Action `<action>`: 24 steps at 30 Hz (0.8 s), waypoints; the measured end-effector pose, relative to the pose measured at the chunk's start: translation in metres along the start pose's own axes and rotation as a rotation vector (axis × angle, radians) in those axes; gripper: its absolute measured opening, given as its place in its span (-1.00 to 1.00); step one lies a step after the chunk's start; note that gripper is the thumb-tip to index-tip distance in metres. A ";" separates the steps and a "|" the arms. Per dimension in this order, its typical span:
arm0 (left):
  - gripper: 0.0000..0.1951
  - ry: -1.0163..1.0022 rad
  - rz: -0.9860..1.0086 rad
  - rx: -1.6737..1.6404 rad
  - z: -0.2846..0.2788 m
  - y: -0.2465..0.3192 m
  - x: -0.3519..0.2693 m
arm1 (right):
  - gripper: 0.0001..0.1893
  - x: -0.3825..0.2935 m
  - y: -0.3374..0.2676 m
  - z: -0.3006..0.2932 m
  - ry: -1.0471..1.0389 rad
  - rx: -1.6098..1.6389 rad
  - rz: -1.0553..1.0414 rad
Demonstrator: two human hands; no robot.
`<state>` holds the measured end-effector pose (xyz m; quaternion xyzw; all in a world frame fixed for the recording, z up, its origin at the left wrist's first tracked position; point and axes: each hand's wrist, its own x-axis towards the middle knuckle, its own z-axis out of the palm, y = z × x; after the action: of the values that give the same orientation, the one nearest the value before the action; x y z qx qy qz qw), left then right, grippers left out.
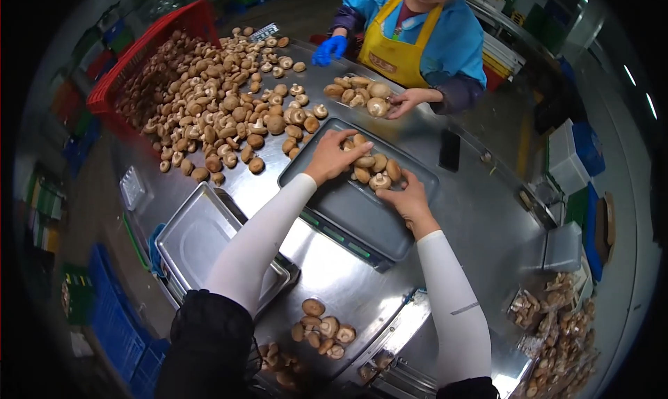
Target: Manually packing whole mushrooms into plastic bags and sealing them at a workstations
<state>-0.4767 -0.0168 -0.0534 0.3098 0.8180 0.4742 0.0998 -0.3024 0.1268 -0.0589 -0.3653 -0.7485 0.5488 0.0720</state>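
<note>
Both hands hold the ends of a small batch of shiitake mushrooms [379, 164], which seems to sit in a clear plastic tray largely hidden by the mushrooms and fingers. My left hand [334, 155] grips the far left end, thumb over the top. At the near right end, my right hand [409, 203] has its thumb and fingers around the edge. Beneath them is the grey pan [360, 226] of an electronic scale, its green display panels [334, 234] facing me. I cannot tell whether the batch touches the pan.
Loose shiitake spill from a tipped red crate [209, 20] onto the steel table [485, 232]. Opposite, a co-worker [417, 38] holds a mushroom tray [360, 93]. A black phone [449, 150], a steel-topped scale [195, 234], more mushrooms [323, 328] and bagged mushrooms [561, 341] lie around.
</note>
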 end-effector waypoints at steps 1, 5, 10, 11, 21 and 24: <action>-0.22 -0.017 0.006 0.001 0.003 0.007 -0.011 | -0.03 -0.008 0.002 -0.002 0.059 -0.140 -0.054; -0.27 0.047 0.058 -0.058 0.019 0.051 -0.072 | -0.04 -0.088 0.014 -0.041 0.072 -0.087 -0.112; -0.26 -0.074 0.055 -0.061 0.070 0.136 -0.168 | -0.07 -0.213 0.044 -0.132 0.165 -0.182 -0.102; -0.25 -0.110 0.074 -0.023 0.085 0.152 -0.193 | -0.07 -0.241 0.045 -0.154 0.193 -0.179 -0.030; -0.12 -0.369 0.104 -0.014 0.220 0.274 -0.395 | -0.05 -0.431 0.170 -0.310 0.194 -0.255 0.137; -0.11 -0.337 0.154 0.019 0.232 0.284 -0.435 | -0.04 -0.450 0.210 -0.322 0.168 -0.211 0.103</action>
<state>0.0897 -0.0113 0.0050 0.4476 0.7679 0.4142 0.1961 0.2846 0.1202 0.0138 -0.4534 -0.7737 0.4374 0.0674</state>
